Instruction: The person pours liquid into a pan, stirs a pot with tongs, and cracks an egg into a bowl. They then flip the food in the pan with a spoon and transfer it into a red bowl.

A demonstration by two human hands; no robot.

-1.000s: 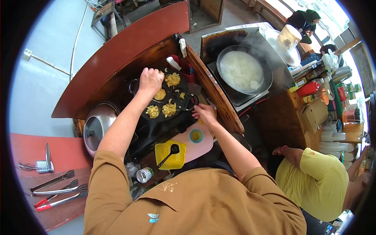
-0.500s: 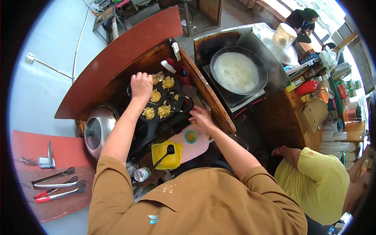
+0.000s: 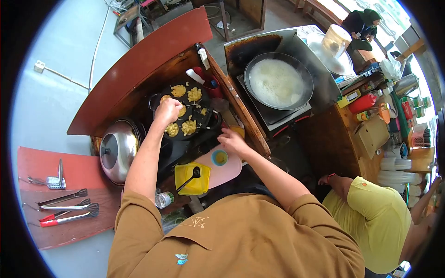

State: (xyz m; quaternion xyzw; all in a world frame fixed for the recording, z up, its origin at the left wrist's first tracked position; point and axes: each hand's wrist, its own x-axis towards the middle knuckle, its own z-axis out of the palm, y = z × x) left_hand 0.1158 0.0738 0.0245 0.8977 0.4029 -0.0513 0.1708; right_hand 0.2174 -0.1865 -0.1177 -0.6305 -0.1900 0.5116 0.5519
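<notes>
A black pan [image 3: 185, 100] with round hollows sits on the stove, with several lumpy yellow pieces of food [image 3: 194, 95] in it. Over its left part is my left hand [image 3: 168, 112], closed on a thin metal spoon [image 3: 189, 105] whose far end points right across the pan. My right hand [image 3: 233, 141] is just below the pan's handle [image 3: 215, 121], apart from it, fingers loosely stretched and holding nothing visible. Below that hand, a light blue cup [image 3: 219, 157] stands on a pink board [image 3: 234, 169]. Beside it, a yellow container [image 3: 200, 184] holds a black spoon [image 3: 191, 176].
A steaming wok [image 3: 279, 81] stands on a second stove to the right. Left of the pan is a domed metal lid [image 3: 119, 148]. Several tongs [image 3: 69, 208] lie on the red side shelf [image 3: 46, 236]. A person in a yellow shirt [image 3: 378, 217] is close on my right.
My left hand has moved down toward the near side of the pan, bringing the spoon with it. My right hand has drawn back slightly from the pan's handle.
</notes>
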